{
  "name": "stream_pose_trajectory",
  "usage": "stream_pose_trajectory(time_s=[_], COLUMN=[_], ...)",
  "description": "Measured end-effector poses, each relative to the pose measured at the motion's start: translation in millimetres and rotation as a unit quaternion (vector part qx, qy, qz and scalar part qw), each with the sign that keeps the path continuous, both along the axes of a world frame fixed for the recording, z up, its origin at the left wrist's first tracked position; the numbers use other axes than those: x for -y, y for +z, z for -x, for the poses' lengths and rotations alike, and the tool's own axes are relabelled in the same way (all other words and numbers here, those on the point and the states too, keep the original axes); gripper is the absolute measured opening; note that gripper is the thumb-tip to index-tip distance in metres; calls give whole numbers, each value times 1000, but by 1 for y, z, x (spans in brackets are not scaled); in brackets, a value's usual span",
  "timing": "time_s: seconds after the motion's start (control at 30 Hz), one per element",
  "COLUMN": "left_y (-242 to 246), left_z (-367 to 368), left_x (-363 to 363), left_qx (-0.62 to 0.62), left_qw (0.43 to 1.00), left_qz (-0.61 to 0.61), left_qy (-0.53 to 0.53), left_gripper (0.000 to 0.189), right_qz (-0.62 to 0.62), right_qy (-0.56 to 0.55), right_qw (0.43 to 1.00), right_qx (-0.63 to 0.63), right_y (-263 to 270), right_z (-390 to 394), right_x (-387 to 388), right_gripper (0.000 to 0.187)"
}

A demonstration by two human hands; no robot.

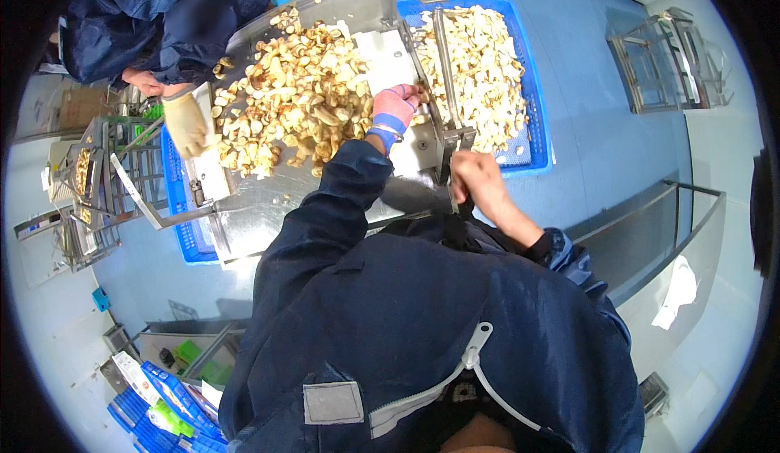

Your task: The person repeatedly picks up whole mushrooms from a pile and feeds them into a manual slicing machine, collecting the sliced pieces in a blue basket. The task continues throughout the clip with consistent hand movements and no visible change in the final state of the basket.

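Observation:
My left hand, in a pink and blue knit glove, is beside the steel blade of a lever cutter on a white board. Its fingertips are bunched close to the blade; whether they pinch a piece of mushroom is not clear. My bare right hand is curled around the near end of the cutter's lever, which it mostly hides. Left of my gloved hand, a large heap of brown and cream mushrooms lies on the steel table. Sliced mushrooms fill much of a blue plastic basket beyond the blade.
Across the table's left end stands a co-worker in dark blue clothing, one gloved hand by a second white board. Another blue basket is below that end. A steel-framed stand is at right, and a metal rack farther off.

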State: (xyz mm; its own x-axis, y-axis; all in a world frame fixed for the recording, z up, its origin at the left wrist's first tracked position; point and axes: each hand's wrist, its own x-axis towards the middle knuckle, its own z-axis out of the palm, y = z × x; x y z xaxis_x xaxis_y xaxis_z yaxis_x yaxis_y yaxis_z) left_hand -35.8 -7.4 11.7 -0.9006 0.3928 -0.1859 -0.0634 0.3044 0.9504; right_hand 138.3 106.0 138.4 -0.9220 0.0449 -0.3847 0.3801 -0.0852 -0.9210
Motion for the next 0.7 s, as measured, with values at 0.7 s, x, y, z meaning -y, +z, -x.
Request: stream_pose_trajectory(time_s=[0.7], left_y=[1], left_z=[4], left_x=[-5], left_qx=[-95], left_qw=[990], left_qz=[100], left_qy=[3], left_gripper=[18], right_qz=[5], right_qy=[17], right_qw=[1000], right_qx=[-8], right_y=[7], right_z=[4], right_x=[-3], right_gripper=[33])
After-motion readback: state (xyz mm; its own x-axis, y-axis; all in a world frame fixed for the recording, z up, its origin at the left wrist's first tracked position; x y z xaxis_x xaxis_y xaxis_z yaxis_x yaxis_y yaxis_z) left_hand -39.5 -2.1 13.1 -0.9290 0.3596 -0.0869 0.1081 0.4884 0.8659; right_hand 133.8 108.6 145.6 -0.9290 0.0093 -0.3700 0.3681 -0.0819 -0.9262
